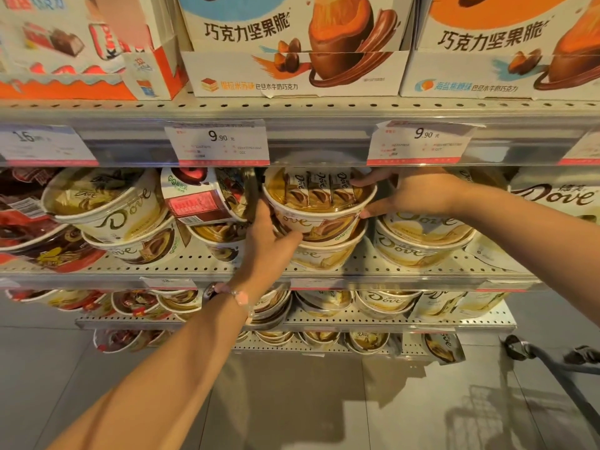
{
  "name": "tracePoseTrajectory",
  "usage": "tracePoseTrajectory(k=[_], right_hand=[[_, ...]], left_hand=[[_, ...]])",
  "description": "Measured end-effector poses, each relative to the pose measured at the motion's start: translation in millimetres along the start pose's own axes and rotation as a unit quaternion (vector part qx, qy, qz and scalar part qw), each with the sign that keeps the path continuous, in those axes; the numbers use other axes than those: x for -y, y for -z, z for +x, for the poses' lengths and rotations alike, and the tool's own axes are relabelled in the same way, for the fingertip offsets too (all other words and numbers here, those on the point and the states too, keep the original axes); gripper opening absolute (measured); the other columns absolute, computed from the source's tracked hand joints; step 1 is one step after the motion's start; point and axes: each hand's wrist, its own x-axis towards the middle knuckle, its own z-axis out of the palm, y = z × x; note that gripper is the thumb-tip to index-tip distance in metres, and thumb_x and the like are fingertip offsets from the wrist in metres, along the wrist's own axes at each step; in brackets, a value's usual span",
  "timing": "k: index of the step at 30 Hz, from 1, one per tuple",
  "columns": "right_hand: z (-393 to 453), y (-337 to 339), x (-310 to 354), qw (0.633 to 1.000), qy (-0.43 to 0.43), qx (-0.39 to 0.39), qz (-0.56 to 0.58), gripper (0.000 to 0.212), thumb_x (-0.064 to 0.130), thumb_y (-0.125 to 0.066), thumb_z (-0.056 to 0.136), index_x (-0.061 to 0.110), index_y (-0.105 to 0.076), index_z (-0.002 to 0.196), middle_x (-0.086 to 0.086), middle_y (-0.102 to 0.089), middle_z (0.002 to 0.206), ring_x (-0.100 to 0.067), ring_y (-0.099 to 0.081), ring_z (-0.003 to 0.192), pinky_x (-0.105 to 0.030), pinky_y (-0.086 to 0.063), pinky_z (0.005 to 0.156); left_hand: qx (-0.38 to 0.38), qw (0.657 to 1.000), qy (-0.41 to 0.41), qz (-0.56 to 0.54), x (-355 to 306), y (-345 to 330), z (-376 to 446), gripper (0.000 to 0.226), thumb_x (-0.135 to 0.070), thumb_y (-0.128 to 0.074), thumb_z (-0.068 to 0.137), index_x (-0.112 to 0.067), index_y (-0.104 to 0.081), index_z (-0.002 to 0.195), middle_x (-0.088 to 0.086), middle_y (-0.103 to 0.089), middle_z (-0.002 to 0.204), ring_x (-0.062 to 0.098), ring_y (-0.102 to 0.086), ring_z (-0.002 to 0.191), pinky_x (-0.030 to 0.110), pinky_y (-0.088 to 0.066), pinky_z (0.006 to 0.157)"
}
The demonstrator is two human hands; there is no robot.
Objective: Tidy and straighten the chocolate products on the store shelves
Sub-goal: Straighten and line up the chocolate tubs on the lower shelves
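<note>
A Dove chocolate tub (pixel 319 203) with a clear lid and small wrapped bars inside is tilted toward me on the middle shelf (pixel 194 264). It sits on top of another Dove tub (pixel 324 253). My left hand (pixel 269 238) grips its lower left side, thumb along the front wall. My right hand (pixel 406 193) holds its right rim, fingers over the lid and thumb under the rim.
More Dove tubs stand stacked at the left (pixel 107 206) and right (pixel 418 241), and one tub lies on its side (pixel 207 196). Boxes of chocolate nut crisps (pixel 292 43) fill the shelf above. Lower shelves hold several tubs. A cart handle (pixel 552 362) shows at lower right.
</note>
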Motion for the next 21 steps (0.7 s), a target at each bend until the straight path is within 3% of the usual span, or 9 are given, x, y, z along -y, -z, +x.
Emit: tracePoseTrajectory(k=[5, 8, 10, 12, 15, 18, 21], right_hand=[[-3.4, 1.2, 3.1, 1.0, 0.021, -0.009, -0.015, 0.049, 0.029, -0.078, 0.07, 0.032, -0.061, 0.116, 0.013, -0.047, 0.119, -0.008, -0.042, 0.11, -0.021, -0.03, 0.092], [-10.3, 2.9, 9.1, 1.0, 0.026, 0.004, -0.007, 0.051, 0.027, -0.074, 0.074, 0.029, -0.057, 0.122, 0.013, -0.045, 0.122, -0.007, -0.038, 0.115, -0.021, -0.028, 0.097], [-16.0, 1.0, 13.9, 1.0, 0.018, 0.017, -0.008, 0.052, 0.029, -0.07, 0.078, 0.03, -0.052, 0.127, 0.011, -0.048, 0.126, -0.009, -0.041, 0.117, -0.023, -0.03, 0.1], [-19.1, -3.0, 19.8, 1.0, 0.003, 0.008, -0.03, 0.054, 0.038, -0.066, 0.081, 0.029, -0.047, 0.13, 0.003, -0.053, 0.131, -0.021, -0.048, 0.118, -0.035, -0.038, 0.101], [-20.3, -10.2, 35.7, 0.999, -0.003, -0.028, -0.042, 0.059, 0.045, -0.059, 0.08, 0.023, -0.045, 0.132, -0.001, -0.053, 0.127, -0.024, -0.049, 0.112, -0.035, -0.041, 0.094], [-10.5, -21.0, 54.5, 0.998, 0.006, -0.062, 0.006, 0.046, 0.042, -0.052, 0.087, 0.025, -0.047, 0.13, -0.006, -0.057, 0.125, -0.027, -0.052, 0.112, -0.039, -0.042, 0.097], [7.4, -35.1, 75.1, 0.996, 0.006, -0.09, 0.006, 0.035, 0.039, -0.049, 0.09, 0.026, -0.051, 0.122, -0.016, -0.064, 0.109, -0.033, -0.059, 0.099, -0.048, -0.049, 0.087]], left_hand=[[0.02, 0.998, 0.005, 0.055, 0.5, 0.8, -0.5, 0.075, 0.001, -0.058, 0.081, -0.024, -0.025, 0.143, -0.005, -0.044, 0.138, 0.006, -0.04, 0.125, 0.021, -0.03, 0.101], [0.012, 0.991, -0.023, 0.131, -4.5, 12.9, -1.4, 0.061, -0.001, -0.057, 0.083, -0.02, -0.037, 0.137, -0.006, -0.055, 0.124, 0.002, -0.047, 0.111, 0.02, -0.039, 0.093], [-0.032, 0.98, -0.084, 0.18, -7.9, 24.9, -8.6, 0.048, 0.001, -0.055, 0.081, -0.013, -0.051, 0.126, -0.004, -0.059, 0.109, 0.006, -0.054, 0.098, 0.024, -0.049, 0.084], [-0.092, 0.956, -0.149, 0.234, -7.8, 38.2, -17.4, 0.034, 0.002, -0.053, 0.078, -0.004, -0.06, 0.111, 0.007, -0.061, 0.101, 0.018, -0.06, 0.088, 0.032, -0.053, 0.075], [-0.194, 0.91, -0.22, 0.294, -1.8, 53.4, -20.3, 0.023, -0.006, -0.054, 0.075, 0.002, -0.055, 0.097, 0.014, -0.056, 0.097, 0.023, -0.054, 0.089, 0.026, -0.043, 0.078], [-0.272, 0.918, -0.167, 0.236, -8.6, 62.8, -14.6, 0.033, -0.016, -0.067, 0.075, -0.003, -0.048, 0.098, 0.01, -0.049, 0.1, 0.018, -0.045, 0.091, 0.02, -0.035, 0.079], [-0.288, 0.931, -0.086, 0.208, -15.0, 64.3, -2.8, 0.053, -0.034, -0.075, 0.072, -0.005, -0.045, 0.105, 0.009, -0.051, 0.103, 0.018, -0.047, 0.09, 0.023, -0.036, 0.07]])
